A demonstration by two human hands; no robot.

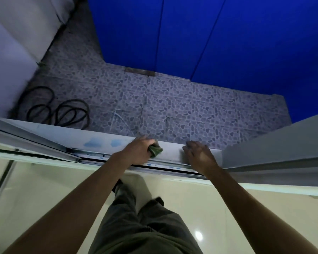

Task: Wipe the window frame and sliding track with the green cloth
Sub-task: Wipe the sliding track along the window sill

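At nine o'clock, a sliding pane (35, 143) is seen parked on the sliding track (165, 166), and beyond it, toward ten o'clock, coiled black cable (62, 111) lies on the pebble-patterned floor (173, 107) outside. Pale blue smears (94, 143) are visible on the window frame (77, 136), just left of the left hand (139, 150). The green cloth (156, 150) is bunched in that hand, whose fingers are curled round it, and it is pressed onto the flat sill of the frame near the picture's centre, only a small wad showing at the hand's three o'clock side. The step in hand is judged to be the wiping of the sill ledge. It would be done well if the cloth were opened to a broader pad, pressed flat, and drawn in long strokes along the ledge toward the smears at nine o'clock, then pushed into the grooves of the track, where further blue flecks are seen. The frame and track share one long axis, running from nine o'clock to three o'clock with a slight fall toward four o'clock. The right hand (199, 154) is laid on the sill at the cloth's three o'clock, fingers spread and fairly straight, apparently bracing; nothing is held in it. At three o'clock a grey upright jamb (264, 149) closes the opening.
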